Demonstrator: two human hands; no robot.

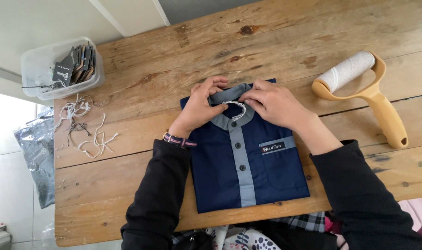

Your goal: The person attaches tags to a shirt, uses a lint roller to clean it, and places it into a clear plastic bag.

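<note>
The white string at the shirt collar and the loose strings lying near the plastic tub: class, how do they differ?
The white string at the folded navy shirt's collar is a single piece, pinched between the left hand and right hand. The loose strings are several, scattered untouched on the wooden table beside the plastic tub; some look darker. Both are thin, pale cord.

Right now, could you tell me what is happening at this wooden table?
A person works at the collar of a folded navy shirt with grey trim. The left hand and right hand pinch a white string at the neckline. A lint roller lies to the right; loose strings and a tub of tags sit to the left.
</note>
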